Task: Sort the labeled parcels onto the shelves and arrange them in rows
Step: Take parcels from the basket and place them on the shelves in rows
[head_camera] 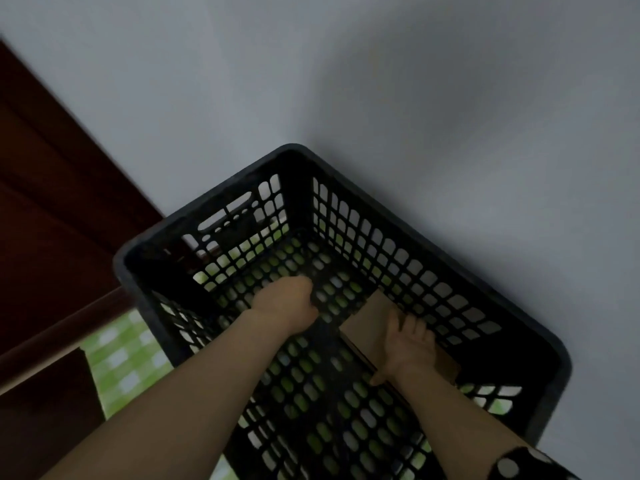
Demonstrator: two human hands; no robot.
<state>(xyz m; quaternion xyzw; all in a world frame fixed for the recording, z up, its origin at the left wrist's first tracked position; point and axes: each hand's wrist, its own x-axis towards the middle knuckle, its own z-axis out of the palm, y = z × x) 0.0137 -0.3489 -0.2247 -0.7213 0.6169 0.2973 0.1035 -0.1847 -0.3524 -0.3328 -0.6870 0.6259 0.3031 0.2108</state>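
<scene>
My spotted sleeve (519,462); right hand (410,348), fingers spread, clasping cardboard parcel (367,317) at crate's (398,232) right wall; left hand (282,303), fingers curled under, hold cannot tell.

Under your right hand (410,348) the parcel (367,323) is plain brown, the crate (415,233) around it black, the cloth (117,358) below green-and-white checked.

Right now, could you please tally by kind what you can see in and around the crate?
Black crate: 1
Cardboard parcel: 1
Hands: 2 (left hand, right hand)
Total: 4
</scene>
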